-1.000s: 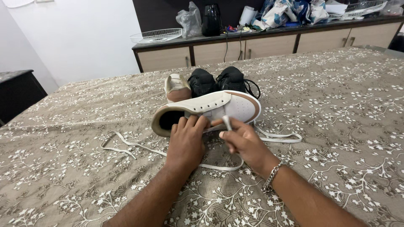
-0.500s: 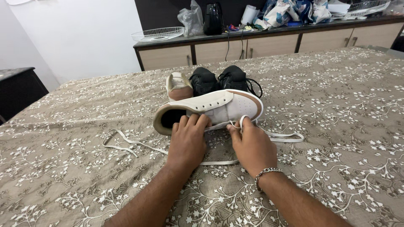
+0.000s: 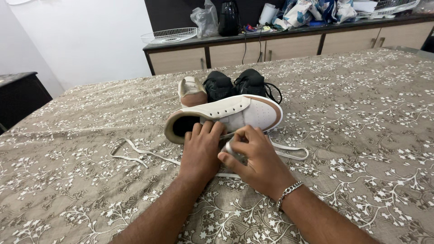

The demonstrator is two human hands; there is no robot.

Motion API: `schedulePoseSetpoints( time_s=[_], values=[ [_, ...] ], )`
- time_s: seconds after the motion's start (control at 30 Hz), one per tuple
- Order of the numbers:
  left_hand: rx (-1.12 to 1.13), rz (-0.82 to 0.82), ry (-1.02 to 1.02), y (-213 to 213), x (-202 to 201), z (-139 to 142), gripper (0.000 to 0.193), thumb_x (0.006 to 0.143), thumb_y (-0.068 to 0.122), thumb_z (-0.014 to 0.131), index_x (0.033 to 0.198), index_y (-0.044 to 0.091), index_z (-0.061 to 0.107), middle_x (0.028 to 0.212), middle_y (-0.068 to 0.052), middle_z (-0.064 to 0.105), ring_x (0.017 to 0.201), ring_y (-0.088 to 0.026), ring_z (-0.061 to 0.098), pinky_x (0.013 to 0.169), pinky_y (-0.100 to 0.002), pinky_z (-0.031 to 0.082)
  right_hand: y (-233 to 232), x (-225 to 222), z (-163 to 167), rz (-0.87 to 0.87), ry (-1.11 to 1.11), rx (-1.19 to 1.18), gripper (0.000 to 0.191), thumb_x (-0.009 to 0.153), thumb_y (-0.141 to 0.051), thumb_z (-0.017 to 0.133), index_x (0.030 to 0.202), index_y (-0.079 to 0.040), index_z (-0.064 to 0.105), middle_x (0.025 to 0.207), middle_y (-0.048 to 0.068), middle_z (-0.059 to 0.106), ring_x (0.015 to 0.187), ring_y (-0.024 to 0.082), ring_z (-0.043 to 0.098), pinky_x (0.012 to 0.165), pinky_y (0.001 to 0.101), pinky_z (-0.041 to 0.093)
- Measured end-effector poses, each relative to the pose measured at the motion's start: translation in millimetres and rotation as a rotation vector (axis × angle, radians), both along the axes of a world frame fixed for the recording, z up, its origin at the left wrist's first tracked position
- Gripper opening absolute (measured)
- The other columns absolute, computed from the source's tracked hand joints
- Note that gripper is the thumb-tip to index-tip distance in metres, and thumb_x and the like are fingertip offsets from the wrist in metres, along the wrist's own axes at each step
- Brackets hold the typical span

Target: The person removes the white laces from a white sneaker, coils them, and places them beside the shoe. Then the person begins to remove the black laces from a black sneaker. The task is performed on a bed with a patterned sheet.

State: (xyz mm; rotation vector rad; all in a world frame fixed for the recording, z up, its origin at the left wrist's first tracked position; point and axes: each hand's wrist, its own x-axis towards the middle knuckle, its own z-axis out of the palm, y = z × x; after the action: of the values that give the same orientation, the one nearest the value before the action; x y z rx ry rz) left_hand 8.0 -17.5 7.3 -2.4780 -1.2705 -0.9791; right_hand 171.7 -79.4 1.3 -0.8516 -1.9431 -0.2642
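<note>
A white and tan sneaker (image 3: 244, 113) lies on its side on the patterned bedspread (image 3: 361, 117), its opening facing me. My left hand (image 3: 201, 151) rests flat against the shoe's side by the opening, steadying it. My right hand (image 3: 255, 158) pinches the end of a white shoelace (image 3: 135, 151) between thumb and fingers, just below the eyelet row. The lace trails left in loops across the bed and right past the toe. A silver bracelet (image 3: 288, 193) sits on my right wrist.
Behind the sneaker stand a second tan shoe (image 3: 192, 90) and a pair of black shoes (image 3: 233, 83). Farther back a long cabinet (image 3: 289, 45) holds a wire basket (image 3: 169, 35), bags and clutter. A dark piece of furniture (image 3: 18, 95) stands at the left.
My right hand has drawn back from the shoe's side toward me and curled its fingers around the lace end. My left hand has stayed on the shoe.
</note>
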Motion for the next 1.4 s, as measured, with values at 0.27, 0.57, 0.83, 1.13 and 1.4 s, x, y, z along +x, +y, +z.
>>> schedulePoseSetpoints(
  time_s=[0.27,0.57,0.83,1.13,1.4],
  values=[
    [0.025,0.025,0.009,2.6,1.5,-0.2,0.034,0.079,0.008,0.072,0.111,0.015,0.062,0.107,-0.006,0.062,0.105,-0.029,0.056,0.088,-0.046,0.042,9.3,4.5,-11.0,0.031,0.155,-0.53,0.04,0.091,-0.042,0.066,0.073,-0.006,0.069,0.072,0.001,0.066,0.066,0.018,0.062,0.071,0.0366,0.052],
    [0.01,0.002,0.027,0.7,0.8,1.0,0.048,0.072,-0.005,0.071,0.114,0.018,0.066,0.111,-0.004,0.063,0.109,-0.028,0.056,0.09,-0.047,0.043,18.8,-1.7,10.3,-0.46,0.482,-0.74,0.048,0.099,-0.056,0.046,0.108,-0.012,0.063,0.076,0.01,0.073,0.071,0.025,0.073,0.068,0.0434,0.054],
    [0.024,0.009,0.04,4.8,2.1,-2.5,0.047,0.075,-0.005,0.07,0.115,0.018,0.066,0.112,-0.005,0.063,0.109,-0.027,0.056,0.09,-0.047,0.044,12.6,-5.3,15.6,-0.604,0.369,-0.854,0.065,0.1,-0.062,0.046,0.092,-0.009,0.081,0.07,0.012,0.073,0.07,0.03,0.073,0.069,0.0447,0.055],
    [-0.002,0.003,0.009,1.2,1.0,-1.2,0.043,0.077,-0.002,0.07,0.114,0.02,0.066,0.111,-0.004,0.064,0.11,-0.028,0.056,0.091,-0.049,0.044,26.2,3.0,1.8,-0.371,0.53,-0.676,0.041,0.097,-0.043,0.061,0.099,-0.006,0.079,0.065,0.009,0.071,0.055,0.016,0.061,0.055,0.0364,0.048],
    [0.006,-0.013,0.014,1.3,0.6,-1.0,0.046,0.074,-0.003,0.07,0.114,0.019,0.066,0.112,-0.005,0.063,0.111,-0.029,0.055,0.09,-0.05,0.044,28.2,3.3,-0.6,-0.339,0.525,-0.687,0.04,0.095,-0.041,0.064,0.096,-0.004,0.078,0.068,0.005,0.073,0.058,0.015,0.062,0.056,0.0345,0.05]
  ],
)
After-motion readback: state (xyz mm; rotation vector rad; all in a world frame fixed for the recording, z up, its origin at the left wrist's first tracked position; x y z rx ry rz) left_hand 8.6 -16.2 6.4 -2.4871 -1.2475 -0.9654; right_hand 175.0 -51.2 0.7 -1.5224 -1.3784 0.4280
